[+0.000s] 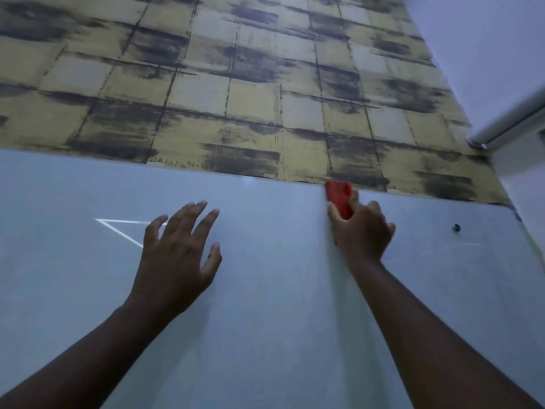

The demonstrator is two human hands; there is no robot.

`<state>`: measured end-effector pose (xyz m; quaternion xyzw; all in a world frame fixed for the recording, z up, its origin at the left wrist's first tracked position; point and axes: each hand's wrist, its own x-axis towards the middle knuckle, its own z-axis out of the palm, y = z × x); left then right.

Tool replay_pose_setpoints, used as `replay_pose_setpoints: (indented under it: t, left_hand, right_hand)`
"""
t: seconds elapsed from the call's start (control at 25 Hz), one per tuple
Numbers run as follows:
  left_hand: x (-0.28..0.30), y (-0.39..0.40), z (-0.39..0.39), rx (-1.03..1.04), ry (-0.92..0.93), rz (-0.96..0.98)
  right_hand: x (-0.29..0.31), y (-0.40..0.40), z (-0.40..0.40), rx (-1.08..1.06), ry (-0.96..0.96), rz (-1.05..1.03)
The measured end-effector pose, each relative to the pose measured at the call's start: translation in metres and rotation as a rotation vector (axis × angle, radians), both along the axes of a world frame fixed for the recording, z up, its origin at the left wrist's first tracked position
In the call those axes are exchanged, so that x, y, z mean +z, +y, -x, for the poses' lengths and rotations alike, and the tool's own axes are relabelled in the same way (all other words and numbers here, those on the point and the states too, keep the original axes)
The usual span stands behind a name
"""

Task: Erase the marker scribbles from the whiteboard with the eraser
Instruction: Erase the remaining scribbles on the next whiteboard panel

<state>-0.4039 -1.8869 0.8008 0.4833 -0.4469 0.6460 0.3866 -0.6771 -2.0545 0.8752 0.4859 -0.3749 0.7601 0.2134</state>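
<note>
The whiteboard (265,290) fills the lower half of the head view, a pale blue-grey panel mounted on a wall (236,84) papered in yellow and dark brushed squares. Everything below is placed from the board.

The right hand (361,228) is pressed near the board's top edge, right of its middle, with its grip clenched round a red eraser (339,196). The fingers curl over the eraser's right side and the thumb sits against its left. The eraser's upper end pokes out above the fingers and reaches the board's top edge, where the wallpaper begins; its face lies against the board.

The left hand (177,252) is held against the board left of its middle, a little lower than the right hand. Its grip is released: fingers straight and spread, thumb out to the right, holding nothing. Whether the palm touches the board cannot be told.

A thin white triangle (118,228) shows on the board just left of the left hand, and that hand covers part of it. A small dark stud (456,227) sits on the board near its upper right corner. Faint smears show on the board below the stud. No clear marker scribbles can be made out.
</note>
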Motion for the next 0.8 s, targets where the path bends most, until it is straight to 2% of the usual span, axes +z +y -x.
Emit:
replay_pose_setpoints:
  t: [0.08, 0.2, 0.4, 0.56, 0.68, 0.8]
  left_hand:
    - [-0.007, -0.006, 0.004, 0.011, 0.003, -0.024]
    - [-0.024, -0.024, 0.011, 0.018, 0.013, -0.059]
    - [-0.045, -0.048, 0.018, -0.013, 0.055, -0.028]
    - [-0.054, -0.053, 0.013, 0.004, 0.022, -0.008]
    - [-0.056, -0.054, 0.012, -0.008, 0.031, 0.008]
    - [-0.058, -0.053, 0.012, -0.025, 0.021, 0.015]
  right_hand:
    - [-0.005, -0.008, 0.011, 0.038, -0.074, -0.032]
    - [-0.020, -0.006, 0.000, 0.070, -0.046, -0.027]
    - [-0.079, 0.023, -0.062, -0.015, 0.305, 0.271]
    - [-0.096, 0.026, -0.062, -0.035, 0.451, 0.395]
    - [-0.072, 0.003, -0.027, -0.062, 0.401, 0.346]
    - [-0.052, -0.026, 0.023, -0.031, 0.172, 0.169]
